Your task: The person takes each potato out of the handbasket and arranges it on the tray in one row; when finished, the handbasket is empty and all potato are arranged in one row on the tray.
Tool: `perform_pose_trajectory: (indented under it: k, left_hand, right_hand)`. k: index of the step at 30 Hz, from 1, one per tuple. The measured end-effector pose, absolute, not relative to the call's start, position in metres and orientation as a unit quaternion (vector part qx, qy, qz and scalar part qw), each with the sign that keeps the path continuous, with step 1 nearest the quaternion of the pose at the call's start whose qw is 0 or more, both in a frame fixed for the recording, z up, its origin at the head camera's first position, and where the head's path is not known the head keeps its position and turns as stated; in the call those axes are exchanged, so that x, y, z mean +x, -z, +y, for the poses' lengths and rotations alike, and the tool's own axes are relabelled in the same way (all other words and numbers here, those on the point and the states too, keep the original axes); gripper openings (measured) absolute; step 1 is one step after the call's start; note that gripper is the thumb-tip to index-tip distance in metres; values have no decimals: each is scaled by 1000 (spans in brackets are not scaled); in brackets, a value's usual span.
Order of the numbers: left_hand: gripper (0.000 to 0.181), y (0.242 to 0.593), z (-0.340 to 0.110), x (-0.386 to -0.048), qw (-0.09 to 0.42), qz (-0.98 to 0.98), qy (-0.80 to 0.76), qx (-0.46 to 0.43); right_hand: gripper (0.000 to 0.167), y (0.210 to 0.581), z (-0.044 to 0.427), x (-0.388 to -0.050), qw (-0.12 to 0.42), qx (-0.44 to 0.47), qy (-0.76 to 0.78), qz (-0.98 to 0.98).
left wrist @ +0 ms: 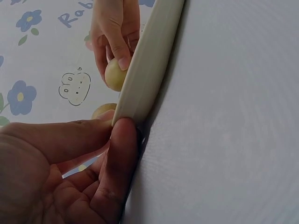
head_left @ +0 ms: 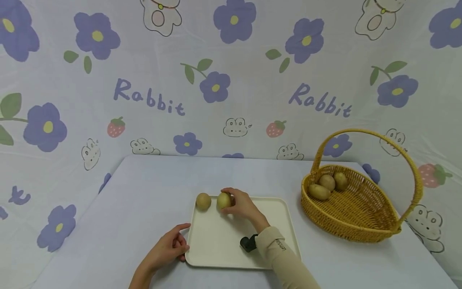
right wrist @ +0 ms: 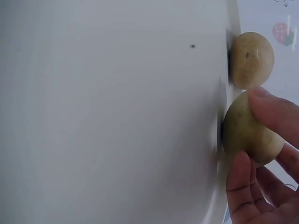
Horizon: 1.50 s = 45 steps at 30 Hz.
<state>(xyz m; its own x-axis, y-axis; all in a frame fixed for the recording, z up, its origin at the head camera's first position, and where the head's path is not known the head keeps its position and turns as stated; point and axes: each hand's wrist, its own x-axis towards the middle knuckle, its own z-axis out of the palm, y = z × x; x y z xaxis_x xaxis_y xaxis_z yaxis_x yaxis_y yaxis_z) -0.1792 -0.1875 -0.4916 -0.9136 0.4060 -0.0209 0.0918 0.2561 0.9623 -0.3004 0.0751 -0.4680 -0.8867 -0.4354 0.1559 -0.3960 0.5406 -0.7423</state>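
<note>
A cream rectangular tray (head_left: 216, 241) lies on the table in front of me. My right hand (head_left: 241, 204) grips a yellowish potato (head_left: 223, 201) at the tray's far edge; the right wrist view shows thumb and fingers around this potato (right wrist: 247, 130). Close to its left, a browner potato (head_left: 203, 201) sits at the far left corner. My left hand (head_left: 167, 248) is at the tray's left edge. In the left wrist view, its thumb and a finger pinch the tray's rim (left wrist: 145, 70).
To the right stands a woven yellow-brown basket (head_left: 355, 233) with a tall arched handle, holding three potatoes (head_left: 326, 182) at its left end. A black wrist camera (head_left: 249, 243) hangs over the tray from the right sleeve. A patterned cloth (head_left: 231, 100) rises behind the white table (head_left: 151, 180).
</note>
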Motion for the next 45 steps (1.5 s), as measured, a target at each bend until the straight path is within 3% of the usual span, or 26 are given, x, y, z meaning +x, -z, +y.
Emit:
perform_pose_trajectory:
  k: [23,36,45]
  left_hand:
    - [63,495,-183,-179,137,776,-596,154]
    - [63,492,-186,-176,127,783,-588,155]
    - [63,492,-185,-177,130,781,-590,161]
  right_hand:
    - [64,450,94,-300,4,-233,396,888]
    - [50,384,218,-313,-66,-130,462,875]
    - [53,371,308,-303,-118,-54,470,873]
